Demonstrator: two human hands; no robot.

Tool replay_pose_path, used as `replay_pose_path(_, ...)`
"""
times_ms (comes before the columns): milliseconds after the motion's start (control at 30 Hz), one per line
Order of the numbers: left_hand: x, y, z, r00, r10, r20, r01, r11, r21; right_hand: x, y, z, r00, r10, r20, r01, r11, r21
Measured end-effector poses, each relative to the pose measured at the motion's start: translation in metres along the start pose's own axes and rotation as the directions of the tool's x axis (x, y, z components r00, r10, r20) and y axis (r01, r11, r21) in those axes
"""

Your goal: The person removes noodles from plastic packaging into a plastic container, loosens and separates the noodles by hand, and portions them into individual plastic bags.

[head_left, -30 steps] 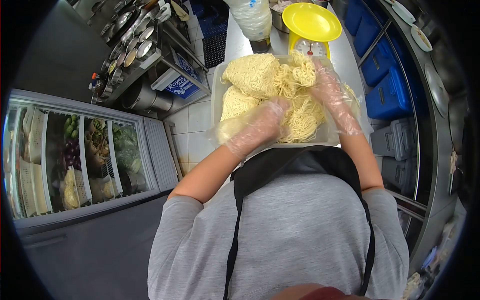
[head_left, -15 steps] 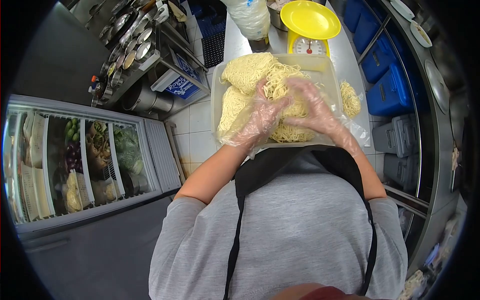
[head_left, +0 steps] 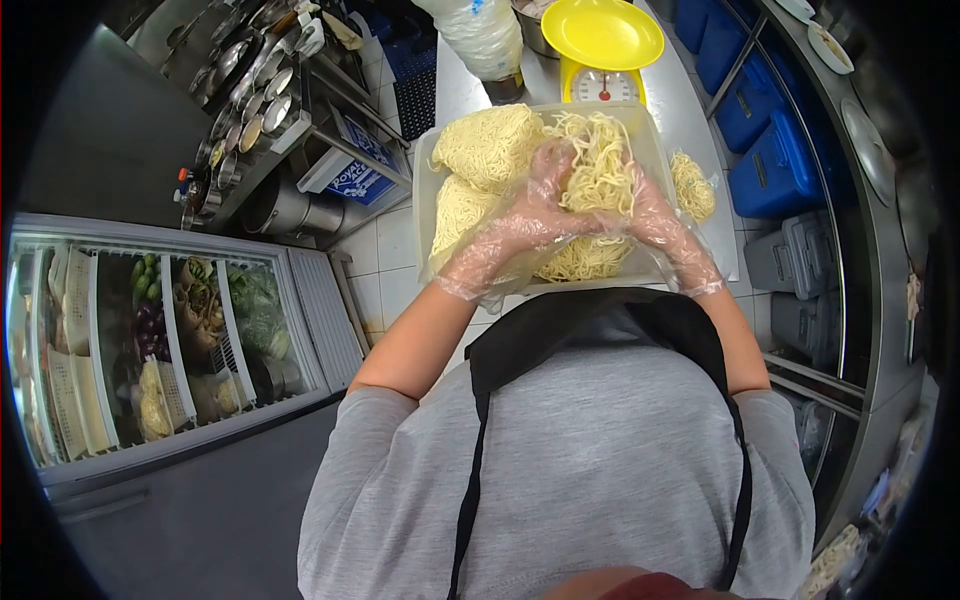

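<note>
Both my hands wear clear plastic gloves and are over a pale plastic tub (head_left: 424, 165) of yellow noodles. Between them is a loose bundle of noodles (head_left: 598, 165). My left hand (head_left: 535, 215) curls round its left side, and my right hand (head_left: 655, 215) closes on its right side. More noodles (head_left: 585, 260) lie in the tub below my hands. Two large noodle mounds (head_left: 490, 145) fill the tub's left part. A smaller noodle portion (head_left: 692, 187) in clear plastic lies on the table right of the tub.
Beyond the tub stand a yellow dial scale (head_left: 603, 85) and a large plastic bag (head_left: 478, 40) on a dark base. A glass-door fridge (head_left: 170, 340) is at left, below a rack of pans (head_left: 250, 110). Blue bins (head_left: 775, 170) line the right side.
My hands have closed in on the noodle bundle from both sides, and it now stands raised between them. My right hand was spread and blurred before. The view has shifted slightly.
</note>
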State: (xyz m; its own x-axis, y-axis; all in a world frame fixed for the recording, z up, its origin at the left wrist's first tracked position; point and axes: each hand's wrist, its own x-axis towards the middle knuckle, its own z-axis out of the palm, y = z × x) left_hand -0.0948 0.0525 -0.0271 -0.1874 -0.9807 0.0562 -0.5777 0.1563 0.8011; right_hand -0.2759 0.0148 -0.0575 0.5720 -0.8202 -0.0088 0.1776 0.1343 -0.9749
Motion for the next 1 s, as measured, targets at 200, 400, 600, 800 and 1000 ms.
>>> replay_pose_path(200,0.017,-0.009,0.006,0.990,-0.107,0.095,0.142,0.808,-0.572,0.014,0.012,-0.010,0.999,-0.008,0.047,0.014,0.989,-0.146)
replay_pose_path(400,0.028,-0.008,0.014,0.965,-0.232,-0.120,0.031,0.559,-0.829,0.009,0.013,0.001,0.985,-0.159,-0.066,0.102,0.846,-0.524)
replay_pose_path(600,0.030,0.025,0.017,0.933,-0.351,-0.085,0.032,0.315,-0.948,0.010,0.023,0.006,0.922,-0.383,-0.063,0.245,0.700,-0.671)
replay_pose_path(800,0.029,-0.007,0.014,1.000,-0.030,0.009,0.031,0.906,-0.423,0.004,0.030,-0.017,0.949,-0.249,-0.192,0.248,0.968,-0.031)
replay_pose_path(1000,0.025,-0.010,0.018,0.994,-0.106,0.020,0.101,0.844,-0.526,0.000,-0.031,0.005,0.902,0.266,-0.339,-0.232,0.963,0.138)
